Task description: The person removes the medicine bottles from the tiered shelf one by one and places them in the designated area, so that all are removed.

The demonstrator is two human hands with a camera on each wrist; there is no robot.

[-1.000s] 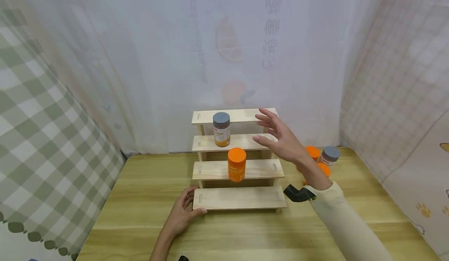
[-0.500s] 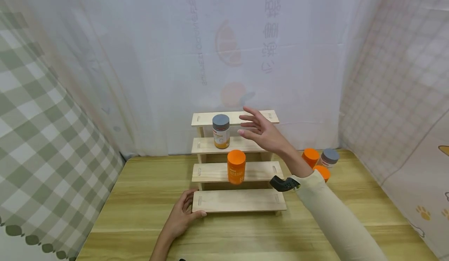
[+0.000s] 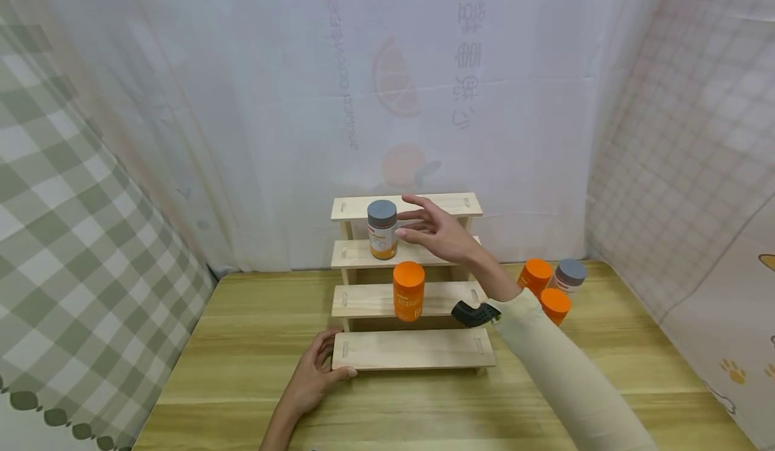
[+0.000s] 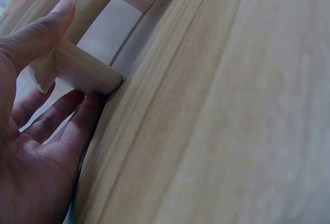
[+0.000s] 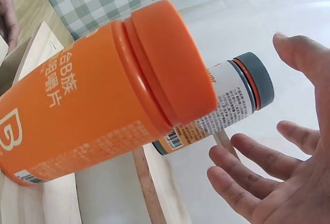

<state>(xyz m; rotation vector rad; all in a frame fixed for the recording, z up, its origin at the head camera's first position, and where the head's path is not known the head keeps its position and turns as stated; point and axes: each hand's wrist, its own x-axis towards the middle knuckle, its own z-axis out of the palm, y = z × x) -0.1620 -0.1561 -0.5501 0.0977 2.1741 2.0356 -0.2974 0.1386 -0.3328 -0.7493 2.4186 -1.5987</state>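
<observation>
A stepped wooden display shelf (image 3: 418,350) stands on the table. My left hand (image 3: 311,373) grips the left end of its lowest step; in the left wrist view the thumb lies over the board and the fingers (image 4: 80,118) are at the leg. A grey-capped supplement bottle (image 3: 382,239) stands upright on the second step from the top. Just right of it, my right hand (image 3: 442,232) is held with fingers spread, a gap showing in the right wrist view between the fingers and the bottle. An orange bottle (image 3: 408,296) stands upright one step lower.
On the table right of the shelf stand two orange-capped bottles (image 3: 555,303) and another grey-capped bottle (image 3: 569,274), partly hidden by one another and the right sleeve (image 3: 557,350). A pale printed curtain (image 3: 272,134) hangs behind, and a green checked cloth (image 3: 72,235) at the left.
My right hand has moved left and slightly down, from the shelf's right end to close beside the grey-capped bottle. The left hand stays on the lowest step.
</observation>
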